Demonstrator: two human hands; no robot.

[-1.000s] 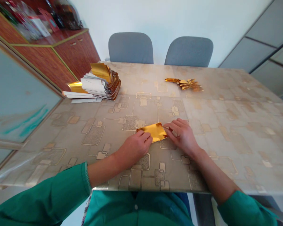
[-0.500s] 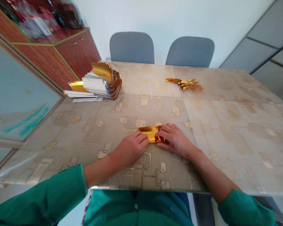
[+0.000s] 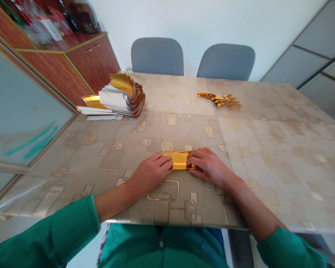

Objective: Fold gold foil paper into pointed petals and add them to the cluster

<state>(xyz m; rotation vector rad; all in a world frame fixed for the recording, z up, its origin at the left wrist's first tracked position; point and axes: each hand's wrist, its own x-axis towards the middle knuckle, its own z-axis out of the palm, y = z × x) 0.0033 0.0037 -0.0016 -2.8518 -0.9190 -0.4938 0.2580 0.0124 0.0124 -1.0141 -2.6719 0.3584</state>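
Strip of gold foil pinched by left hand grip at its left end, right hand grip at its right, paper stack beyond it leftward

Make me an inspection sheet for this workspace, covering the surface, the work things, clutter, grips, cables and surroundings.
Surface: beige table covering with a pattern of rectangles.
Work things: gold paper between the grips near the front edge; bent stack of white-and-gold sheets toward the far left; cluster of gold pieces on the far side, right of centre.
Clutter: assorted items on the wooden cabinet, too blurred to identify.
Left grip: holding the paper's left end.
Right grip: fingers curled over its right end.
Cables: nothing seen.
Surroundings: two grey chairs beyond the table, pale wall behind.
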